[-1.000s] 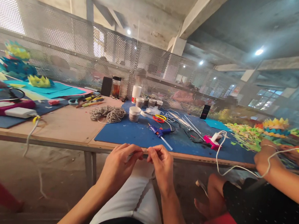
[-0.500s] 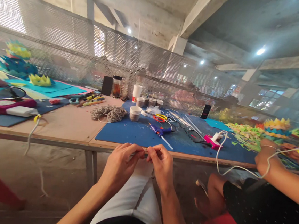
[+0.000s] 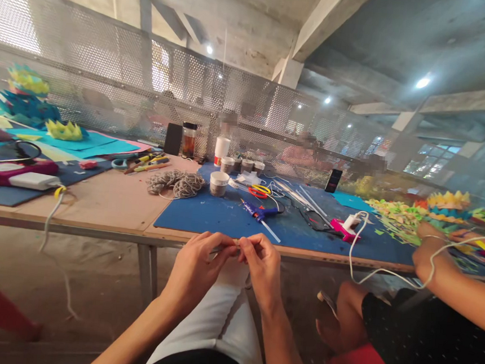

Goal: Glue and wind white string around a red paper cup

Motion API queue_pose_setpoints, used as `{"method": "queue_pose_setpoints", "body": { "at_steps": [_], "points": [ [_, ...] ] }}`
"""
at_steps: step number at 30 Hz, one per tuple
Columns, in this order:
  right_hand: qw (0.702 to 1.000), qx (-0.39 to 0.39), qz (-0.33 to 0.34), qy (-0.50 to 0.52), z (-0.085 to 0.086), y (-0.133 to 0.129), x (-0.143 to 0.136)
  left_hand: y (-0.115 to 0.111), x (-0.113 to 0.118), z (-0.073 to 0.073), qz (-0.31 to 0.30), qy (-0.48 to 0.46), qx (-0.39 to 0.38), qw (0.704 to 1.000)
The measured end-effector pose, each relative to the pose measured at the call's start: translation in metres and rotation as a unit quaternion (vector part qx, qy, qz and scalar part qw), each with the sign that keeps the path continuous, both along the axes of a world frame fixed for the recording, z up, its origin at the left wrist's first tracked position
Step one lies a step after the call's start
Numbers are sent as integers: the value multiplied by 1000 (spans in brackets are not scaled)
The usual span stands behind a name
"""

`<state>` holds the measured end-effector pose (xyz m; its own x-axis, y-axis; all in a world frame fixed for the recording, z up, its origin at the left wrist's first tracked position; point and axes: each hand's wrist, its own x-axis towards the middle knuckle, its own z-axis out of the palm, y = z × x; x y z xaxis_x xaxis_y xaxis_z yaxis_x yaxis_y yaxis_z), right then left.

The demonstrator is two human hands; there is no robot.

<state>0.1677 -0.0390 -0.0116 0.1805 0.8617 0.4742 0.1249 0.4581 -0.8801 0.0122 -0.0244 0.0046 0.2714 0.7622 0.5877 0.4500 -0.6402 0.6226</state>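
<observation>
My left hand (image 3: pixel 201 264) and my right hand (image 3: pixel 263 266) meet just in front of the table edge, above my lap. Both are closed in a pinch, thumbs against forefingers, with the fingertips almost touching. Whatever lies between them is too small to make out. Beyond the hands, a blue glue gun (image 3: pixel 260 212) with a clear glue stick rests on the blue mat (image 3: pixel 205 218). A paper cup (image 3: pixel 219 184) stands behind it, and a bundle of grey-beige cord (image 3: pixel 176 184) lies to the left.
Red-and-yellow-handled scissors (image 3: pixel 260 191), a magenta power strip (image 3: pixel 346 231) with a white cable and a propped phone (image 3: pixel 333 181) are on the table. At right a co-worker's arm (image 3: pixel 443 267) reaches over paper scraps. Paper crowns (image 3: pixel 64 131) sit left.
My hands stay at nearly the same place, the left fingertips shifting slightly toward the right ones. The co-worker's hands at right have moved a little.
</observation>
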Motion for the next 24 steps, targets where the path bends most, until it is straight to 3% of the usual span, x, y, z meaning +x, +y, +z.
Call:
{"method": "queue_pose_setpoints", "body": {
  "at_steps": [24],
  "points": [
    [1000, -8, -1, -8, 1, 0, 0, -2, 0, 2, -9, 6, -23, 1000]
  ]
}}
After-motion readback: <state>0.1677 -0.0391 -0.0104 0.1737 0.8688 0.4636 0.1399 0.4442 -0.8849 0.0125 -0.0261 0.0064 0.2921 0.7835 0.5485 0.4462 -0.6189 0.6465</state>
